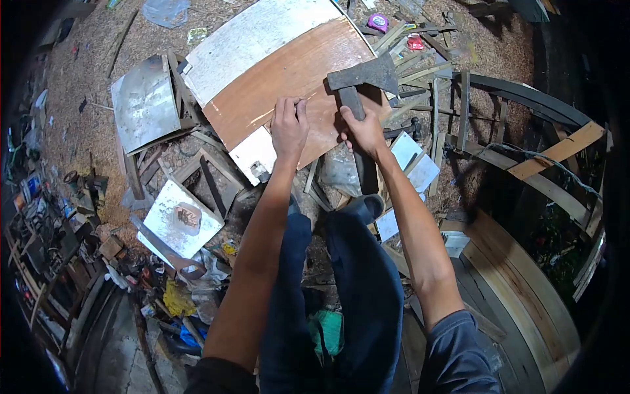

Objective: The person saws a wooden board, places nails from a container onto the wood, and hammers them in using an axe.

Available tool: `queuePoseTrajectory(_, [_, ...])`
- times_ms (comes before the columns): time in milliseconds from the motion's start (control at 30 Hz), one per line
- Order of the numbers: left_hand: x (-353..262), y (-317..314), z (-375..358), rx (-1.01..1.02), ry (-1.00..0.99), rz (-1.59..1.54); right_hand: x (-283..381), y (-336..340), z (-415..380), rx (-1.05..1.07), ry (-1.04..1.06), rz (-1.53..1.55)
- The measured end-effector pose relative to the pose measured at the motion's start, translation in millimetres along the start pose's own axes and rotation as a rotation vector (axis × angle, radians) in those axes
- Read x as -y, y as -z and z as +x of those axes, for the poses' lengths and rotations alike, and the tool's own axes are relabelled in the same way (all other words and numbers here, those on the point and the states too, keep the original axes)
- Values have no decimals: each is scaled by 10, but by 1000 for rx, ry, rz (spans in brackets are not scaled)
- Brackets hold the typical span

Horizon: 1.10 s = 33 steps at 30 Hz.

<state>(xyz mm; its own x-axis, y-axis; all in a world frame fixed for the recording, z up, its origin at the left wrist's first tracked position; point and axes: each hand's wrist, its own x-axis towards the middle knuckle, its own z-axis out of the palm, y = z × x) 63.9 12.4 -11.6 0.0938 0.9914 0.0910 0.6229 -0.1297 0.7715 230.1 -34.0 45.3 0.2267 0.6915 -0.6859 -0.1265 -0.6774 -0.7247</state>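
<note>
My right hand [364, 133] is wrapped around the dark handle of an axe [352, 102]. The axe's broad, worn head lies over a brown plywood panel [289, 72], near its right edge. My left hand [289, 126] rests on the lower part of the same panel, fingers slightly bent and the outer one apart. Beside that hand a pale splintered strip runs along the wood, next to a white piece [254, 152] with a metal fitting at its corner. The panel's far half has a whitish, stained surface. What lies beneath the panel is mostly hidden.
A hammer [412, 129] lies right of my right hand. Farther off are a purple tape measure [378, 22] and scattered wood strips. On the left, a hand saw [167, 248] leans by a white board [172, 226] bearing a small container of nails. Wooden frames [525, 171] stand at right.
</note>
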Motion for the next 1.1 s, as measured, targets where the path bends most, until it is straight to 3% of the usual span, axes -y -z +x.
queuePoseTrajectory(300, [34,-70,22,-45,-55,113,0,78,79,131,-35,76])
queuePoseTrajectory(467, [-54,-25,28,-23,-22,117,-12,-29,45,34,36,43])
queuePoseTrajectory(533, [-51,-17,31,-13,-32,132,7,-45,56,-1,118,-230])
queuePoseTrajectory(633, [-29,-34,19,-8,-60,118,44,-147,40,-223,198,-835])
queuePoseTrajectory(867, [1,-2,-17,-46,-167,48,134,-250,-151,-331,297,-1049])
queuePoseTrajectory(1100, [-434,180,-452,-101,-261,115,-9,-5,-466,-373,488,-913])
